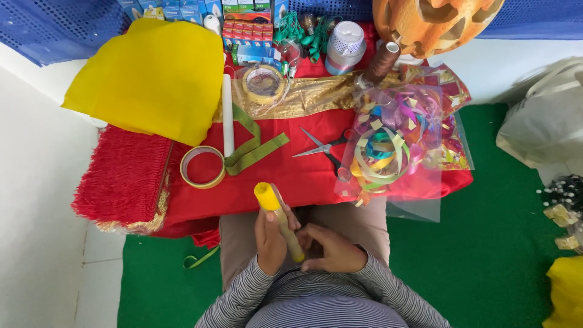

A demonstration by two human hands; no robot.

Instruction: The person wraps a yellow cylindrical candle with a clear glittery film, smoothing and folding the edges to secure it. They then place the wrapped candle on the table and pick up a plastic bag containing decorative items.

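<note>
Red cloth [291, 182] over green floor [486, 255], white wall [36, 182] alongside, both hands [297, 240] gripping a yellow-capped tube [278, 220].

Bare red cloth [285, 176] lies open at the frame's centre, between the tape ring [202, 167] and green ribbon [255, 152] on the left and the scissors [325, 149] on the right. Further right, a clear bag of curled ribbons [395, 146] blocks the way. The upper edge is crowded with small boxes [246, 33], spools [345, 45] and a yellow sheet [152, 73].

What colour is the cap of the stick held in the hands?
Yellow: the cap is bright yellow, seen clearly in the head view.
</note>
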